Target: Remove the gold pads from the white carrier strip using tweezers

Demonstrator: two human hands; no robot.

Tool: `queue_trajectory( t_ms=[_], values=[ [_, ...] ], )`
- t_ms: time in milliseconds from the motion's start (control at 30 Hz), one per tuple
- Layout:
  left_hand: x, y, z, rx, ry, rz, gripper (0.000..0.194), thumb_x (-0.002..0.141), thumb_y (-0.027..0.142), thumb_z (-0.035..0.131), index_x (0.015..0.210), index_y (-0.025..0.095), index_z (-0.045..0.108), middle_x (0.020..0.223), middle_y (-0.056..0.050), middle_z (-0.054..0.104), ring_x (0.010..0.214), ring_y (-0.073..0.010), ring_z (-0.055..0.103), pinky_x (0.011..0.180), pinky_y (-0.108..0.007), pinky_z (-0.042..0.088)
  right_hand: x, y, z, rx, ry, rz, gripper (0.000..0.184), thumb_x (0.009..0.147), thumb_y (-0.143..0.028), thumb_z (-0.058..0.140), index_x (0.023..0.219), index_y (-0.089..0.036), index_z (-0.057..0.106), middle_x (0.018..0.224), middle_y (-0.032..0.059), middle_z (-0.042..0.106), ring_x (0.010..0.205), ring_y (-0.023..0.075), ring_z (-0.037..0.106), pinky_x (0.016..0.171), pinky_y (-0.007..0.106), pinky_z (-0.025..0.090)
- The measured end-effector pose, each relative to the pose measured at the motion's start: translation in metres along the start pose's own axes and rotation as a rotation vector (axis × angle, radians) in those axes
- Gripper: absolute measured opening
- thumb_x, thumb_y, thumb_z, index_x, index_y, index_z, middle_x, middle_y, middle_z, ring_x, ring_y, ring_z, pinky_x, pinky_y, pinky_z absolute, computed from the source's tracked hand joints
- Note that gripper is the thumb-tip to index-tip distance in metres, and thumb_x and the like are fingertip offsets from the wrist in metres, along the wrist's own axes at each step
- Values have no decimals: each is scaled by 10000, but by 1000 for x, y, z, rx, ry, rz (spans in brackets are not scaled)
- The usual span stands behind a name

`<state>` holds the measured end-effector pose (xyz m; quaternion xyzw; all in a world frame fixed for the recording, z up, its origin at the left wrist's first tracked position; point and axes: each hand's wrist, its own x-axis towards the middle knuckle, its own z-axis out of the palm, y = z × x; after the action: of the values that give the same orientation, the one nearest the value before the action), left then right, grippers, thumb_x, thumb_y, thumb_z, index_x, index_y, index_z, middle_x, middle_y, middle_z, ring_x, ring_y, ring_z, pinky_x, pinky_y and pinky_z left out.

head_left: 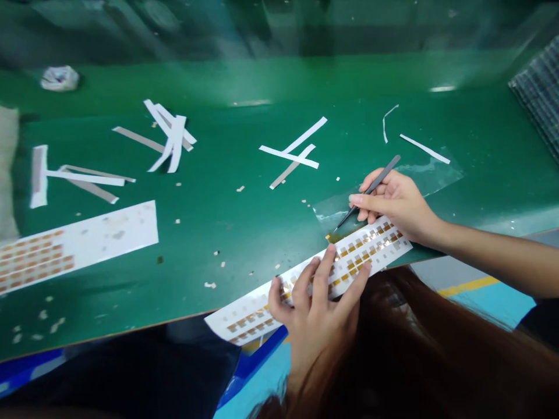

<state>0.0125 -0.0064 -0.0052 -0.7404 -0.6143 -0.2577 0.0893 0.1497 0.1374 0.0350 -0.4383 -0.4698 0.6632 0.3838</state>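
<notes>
A long white sheet with rows of small brown-gold stickers lies across the near edge of the green table. My left hand rests on it with fingers spread flat, pressing it down. My right hand is closed in a pinch on grey tweezers. The tweezer tip points down-left at a small sticker just off the sheet's far edge. A clear plastic film lies under and beyond my right hand.
A second white sticker sheet lies at the left. Loose white and grey paper strips and another crossed strip pile are scattered across the table, with small scraps between. A crumpled wad sits far left. Dark hair hangs in the lower right.
</notes>
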Motion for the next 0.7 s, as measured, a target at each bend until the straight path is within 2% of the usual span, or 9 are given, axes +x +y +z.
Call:
queue_trajectory(
  t_ms=[300, 700],
  values=[
    [-1, 0, 4, -13, 8, -14, 308, 757, 291, 636, 1036, 420, 627, 1283, -39, 554, 1101, -248, 482, 1002, -571, 182, -3, 2, 3, -109, 38, -6, 343, 610, -235, 794, 785, -160, 508, 513, -37, 599, 437, 85, 561, 393, 166, 448],
    [-1, -1, 5, -19, 20, -15, 308, 752, 297, 640, 1032, 425, 628, 1272, -42, 562, 1093, -251, 484, 991, -577, 194, -4, -1, 6, -147, 60, 13, 350, 611, -269, 788, 777, -164, 498, 525, -50, 582, 412, 62, 525, 364, 164, 397]
  ],
)
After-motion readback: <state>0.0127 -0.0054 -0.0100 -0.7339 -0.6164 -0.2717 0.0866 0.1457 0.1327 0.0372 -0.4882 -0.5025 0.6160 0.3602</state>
